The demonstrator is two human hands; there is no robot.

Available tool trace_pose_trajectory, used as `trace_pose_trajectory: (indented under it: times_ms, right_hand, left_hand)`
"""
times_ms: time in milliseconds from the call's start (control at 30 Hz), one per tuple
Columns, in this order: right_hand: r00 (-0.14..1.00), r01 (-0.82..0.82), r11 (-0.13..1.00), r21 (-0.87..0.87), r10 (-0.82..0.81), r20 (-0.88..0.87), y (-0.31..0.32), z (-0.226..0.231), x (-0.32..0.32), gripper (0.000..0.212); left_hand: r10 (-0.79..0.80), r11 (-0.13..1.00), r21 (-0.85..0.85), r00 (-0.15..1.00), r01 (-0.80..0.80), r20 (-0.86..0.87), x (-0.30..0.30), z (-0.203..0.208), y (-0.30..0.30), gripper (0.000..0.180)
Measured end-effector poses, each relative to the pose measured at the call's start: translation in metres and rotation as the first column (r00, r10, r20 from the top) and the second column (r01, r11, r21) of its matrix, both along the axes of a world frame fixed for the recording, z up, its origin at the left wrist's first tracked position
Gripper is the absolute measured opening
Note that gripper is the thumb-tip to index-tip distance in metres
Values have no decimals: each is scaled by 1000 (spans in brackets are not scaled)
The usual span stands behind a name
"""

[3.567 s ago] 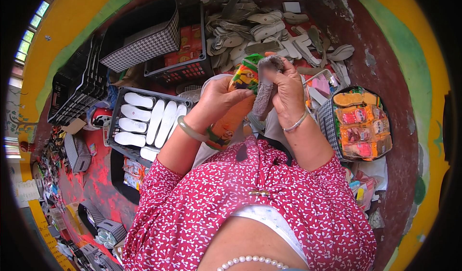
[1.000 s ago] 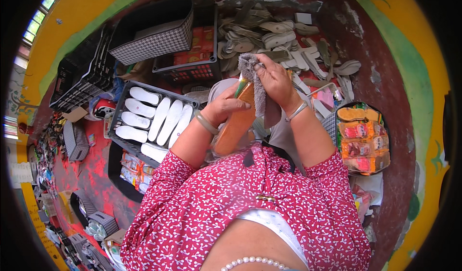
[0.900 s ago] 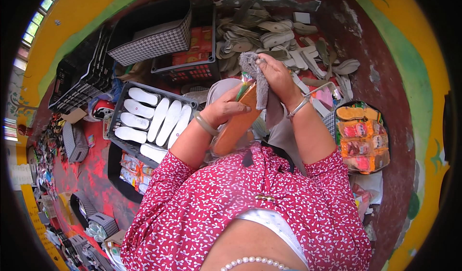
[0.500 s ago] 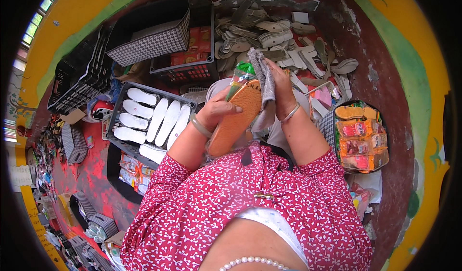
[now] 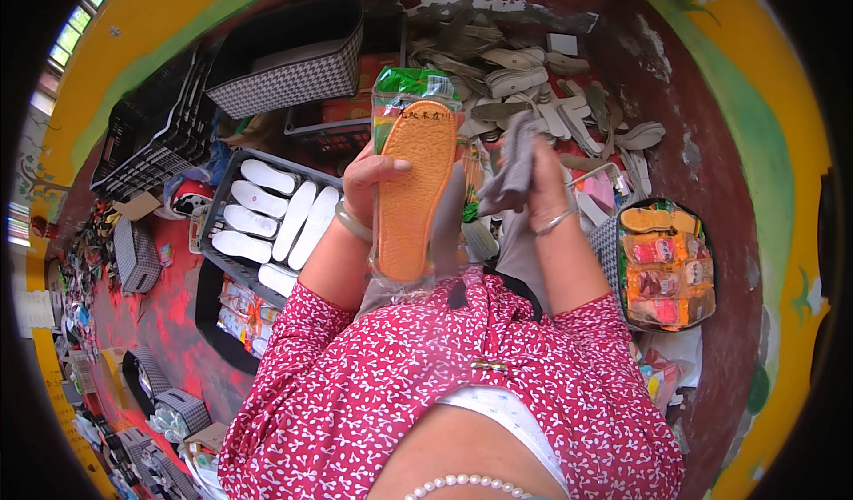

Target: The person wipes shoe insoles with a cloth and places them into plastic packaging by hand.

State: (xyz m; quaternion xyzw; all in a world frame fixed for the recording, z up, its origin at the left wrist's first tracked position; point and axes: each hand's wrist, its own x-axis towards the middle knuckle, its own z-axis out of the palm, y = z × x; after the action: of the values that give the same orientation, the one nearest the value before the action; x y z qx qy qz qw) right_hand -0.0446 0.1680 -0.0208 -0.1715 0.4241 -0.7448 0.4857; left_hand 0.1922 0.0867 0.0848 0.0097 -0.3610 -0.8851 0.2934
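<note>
My left hand (image 5: 362,180) grips a packaged insole (image 5: 416,194), orange-brown and textured, in a clear wrapper with a green top. It stands nearly upright in front of me, the thumb lying across its left edge. Off to the right, my right hand (image 5: 546,185) is closed around a grey cloth (image 5: 514,167), which hangs from the fingers apart from the package. Some of those fingers are hidden by the cloth. Left of my left hand, white insoles (image 5: 258,196) lie in rows in a dark crate (image 5: 211,225).
A pile of loose insoles (image 5: 520,78) covers the floor ahead. On my right stands a basket (image 5: 606,256) of packaged goods (image 5: 666,273). A houndstooth bin (image 5: 293,87) rests by a black crate (image 5: 333,131) at far left, near stacked black crates (image 5: 155,127).
The packaged insole has turned from tilted to nearly upright, showing its face. My right hand and the grey cloth have moved away from it, to the right and down.
</note>
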Motion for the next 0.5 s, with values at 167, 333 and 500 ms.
trace_pose_trajectory:
  times_ms: [167, 333, 500]
  right_hand:
    - [979, 203, 929, -309, -189, 74, 6, 91, -5, 32]
    - [899, 40, 908, -417, -215, -382, -2, 131, 38, 44]
    - [-76, -97, 950, -296, -304, -950, -17, 100, 86, 48]
  left_hand:
    - [91, 992, 85, 995, -94, 37, -5, -13, 8, 78]
    - [4, 995, 101, 999, -7, 32, -20, -17, 15, 66]
    - [24, 989, 146, 1000, -26, 12, -26, -32, 16, 61]
